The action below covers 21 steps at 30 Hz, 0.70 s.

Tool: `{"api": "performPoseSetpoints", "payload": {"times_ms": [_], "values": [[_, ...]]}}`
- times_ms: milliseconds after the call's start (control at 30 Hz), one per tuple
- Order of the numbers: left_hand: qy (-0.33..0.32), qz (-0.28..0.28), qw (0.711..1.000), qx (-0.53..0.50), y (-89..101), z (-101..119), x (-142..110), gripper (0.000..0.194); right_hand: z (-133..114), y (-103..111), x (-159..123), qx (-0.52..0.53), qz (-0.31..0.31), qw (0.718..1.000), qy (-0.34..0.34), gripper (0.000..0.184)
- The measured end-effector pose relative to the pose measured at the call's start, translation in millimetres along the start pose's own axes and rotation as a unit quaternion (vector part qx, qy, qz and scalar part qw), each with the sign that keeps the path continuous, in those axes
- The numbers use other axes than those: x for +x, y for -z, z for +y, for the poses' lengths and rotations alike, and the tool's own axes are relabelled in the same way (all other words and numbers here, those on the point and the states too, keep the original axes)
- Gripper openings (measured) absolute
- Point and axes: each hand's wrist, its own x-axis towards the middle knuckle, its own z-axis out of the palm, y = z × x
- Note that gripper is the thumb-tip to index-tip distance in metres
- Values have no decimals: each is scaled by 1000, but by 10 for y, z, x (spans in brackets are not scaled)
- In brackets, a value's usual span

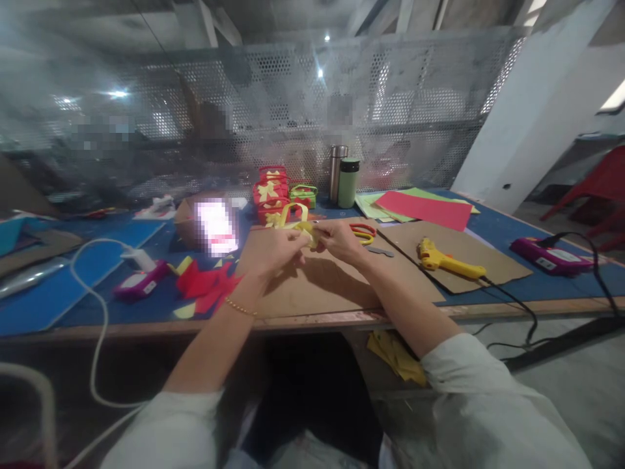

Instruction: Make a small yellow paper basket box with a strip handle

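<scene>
Over the brown cardboard sheet point(317, 286), my left hand point(279, 250) and my right hand point(342, 241) meet, with fingertips pinched together on a pale yellow strip point(306, 233). Just behind the fingers stands a looped part of yellow material point(295, 207); whether it joins the pinched piece I cannot tell. To the right of my right hand lie scissors with red and yellow handles point(364, 233). Beyond my hands are stacked small red boxes with yellow bows point(271, 192) and a small green one point(303, 195).
A yellow glue gun point(452, 264) rests on cardboard at right, its cord trailing off the edge. Purple power strips point(141, 281) lie at both sides. Red scraps point(208, 286) and a lit phone point(215, 227) are at left. A green bottle point(348, 184) and coloured sheets point(424, 210) stand farther back.
</scene>
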Motion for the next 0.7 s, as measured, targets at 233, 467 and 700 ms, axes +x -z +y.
{"api": "performPoseSetpoints", "payload": {"times_ms": [233, 467, 700], "values": [[54, 9, 998, 22, -41, 288, -98, 35, -37, 8, -7, 11, -5, 1000, -16, 22], [37, 17, 999, 14, -43, 321, -105, 30, -13, -2, 2, 5, -1, 1000, -15, 23], [21, 14, 999, 22, -25, 209, -67, 35, -8, 3, 2, 65, -3, 997, -35, 26]]}}
